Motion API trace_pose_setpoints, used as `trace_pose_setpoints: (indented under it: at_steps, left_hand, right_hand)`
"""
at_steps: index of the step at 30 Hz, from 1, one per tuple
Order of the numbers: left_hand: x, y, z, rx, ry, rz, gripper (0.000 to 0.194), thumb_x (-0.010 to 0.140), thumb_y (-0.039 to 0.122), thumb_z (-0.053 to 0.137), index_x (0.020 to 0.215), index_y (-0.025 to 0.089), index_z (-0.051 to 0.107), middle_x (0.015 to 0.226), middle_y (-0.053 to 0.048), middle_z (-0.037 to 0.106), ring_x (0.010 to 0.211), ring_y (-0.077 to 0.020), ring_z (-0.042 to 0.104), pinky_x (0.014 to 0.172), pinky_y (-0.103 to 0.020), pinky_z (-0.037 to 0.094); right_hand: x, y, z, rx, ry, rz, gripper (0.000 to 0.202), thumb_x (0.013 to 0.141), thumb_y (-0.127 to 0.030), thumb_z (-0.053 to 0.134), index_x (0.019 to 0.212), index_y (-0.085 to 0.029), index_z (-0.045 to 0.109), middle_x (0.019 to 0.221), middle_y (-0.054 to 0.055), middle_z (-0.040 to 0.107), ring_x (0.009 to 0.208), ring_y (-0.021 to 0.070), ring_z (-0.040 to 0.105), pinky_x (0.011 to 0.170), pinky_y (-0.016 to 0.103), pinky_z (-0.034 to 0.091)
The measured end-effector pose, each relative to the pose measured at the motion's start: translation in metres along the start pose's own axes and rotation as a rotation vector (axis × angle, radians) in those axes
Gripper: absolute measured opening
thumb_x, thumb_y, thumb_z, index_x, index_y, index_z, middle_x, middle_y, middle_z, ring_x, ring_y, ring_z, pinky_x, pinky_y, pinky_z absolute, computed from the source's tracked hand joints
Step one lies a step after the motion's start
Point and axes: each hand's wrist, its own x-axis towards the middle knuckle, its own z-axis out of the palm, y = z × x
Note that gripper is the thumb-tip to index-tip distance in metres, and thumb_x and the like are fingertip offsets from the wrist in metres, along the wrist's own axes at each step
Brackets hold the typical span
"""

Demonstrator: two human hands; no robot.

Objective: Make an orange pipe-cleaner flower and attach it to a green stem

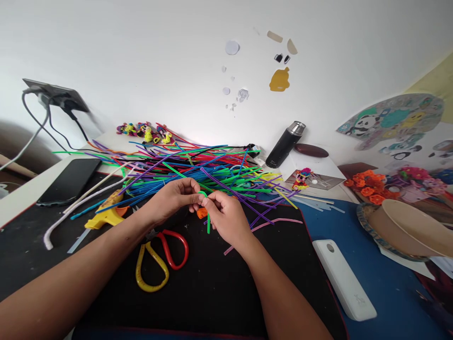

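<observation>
A green pipe cleaner is pinched between my two hands over the black mat. Its upper end curves in a small loop, and the tail hangs below my fingers. My left hand closes thumb and fingertips on the looped end. Against it, my right hand grips the same piece with thumb and forefinger. Just under the hands sits a small orange piece, partly covered. Scissors with one yellow and one red handle lie below my left wrist, their blades partly hidden by the forearm.
Behind my hands spreads a pile of many-coloured pipe cleaners. At left are a phone and a yellow glue gun. To the right lie a white power bank, a black flask, a bowl and orange flowers.
</observation>
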Motion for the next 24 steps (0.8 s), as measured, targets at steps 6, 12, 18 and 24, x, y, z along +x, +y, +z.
trace_pose_setpoints:
  at_steps: [6,12,18,24]
  left_hand:
    - [-0.0004,0.0006,-0.0002,-0.096,-0.011,-0.063,0.045,0.062,0.034,0.106,0.078,0.016,0.068,0.068,-0.003,0.074,0.058,-0.0148,0.067,0.055,-0.023,0.053]
    - [-0.0013,-0.0004,0.0016,-0.225,-0.010,-0.083,0.043,0.065,0.039,0.106,0.077,0.015,0.071,0.066,-0.003,0.072,0.058,-0.0137,0.065,0.054,-0.022,0.051]
    - [-0.0014,-0.0030,0.0045,-0.234,0.017,-0.025,0.039,0.068,0.037,0.104,0.076,0.015,0.073,0.071,-0.005,0.074,0.065,-0.0150,0.066,0.061,-0.024,0.052]
    - [-0.0007,-0.0057,0.0081,-0.259,0.075,-0.007,0.037,0.067,0.033,0.104,0.076,0.015,0.072,0.068,-0.004,0.072,0.062,-0.0144,0.064,0.059,-0.024,0.050]
  right_hand:
    - [0.0001,-0.0010,-0.0007,0.043,-0.001,0.005,0.024,0.103,-0.043,0.060,0.091,-0.023,0.067,0.059,-0.004,0.060,0.050,0.0136,0.057,0.053,0.026,0.043]
    - [-0.0002,-0.0029,-0.0022,0.074,-0.009,-0.004,0.025,0.104,-0.041,0.060,0.091,-0.022,0.068,0.058,-0.005,0.059,0.049,0.0130,0.055,0.053,0.026,0.043]
    - [0.0000,-0.0021,-0.0017,0.056,-0.015,-0.012,0.024,0.104,-0.038,0.059,0.088,-0.023,0.067,0.055,-0.006,0.056,0.047,0.0130,0.054,0.053,0.026,0.042]
    - [0.0004,0.0007,0.0016,0.051,-0.023,-0.004,0.023,0.104,-0.039,0.058,0.090,-0.023,0.068,0.056,-0.006,0.056,0.048,0.0131,0.054,0.052,0.026,0.041]
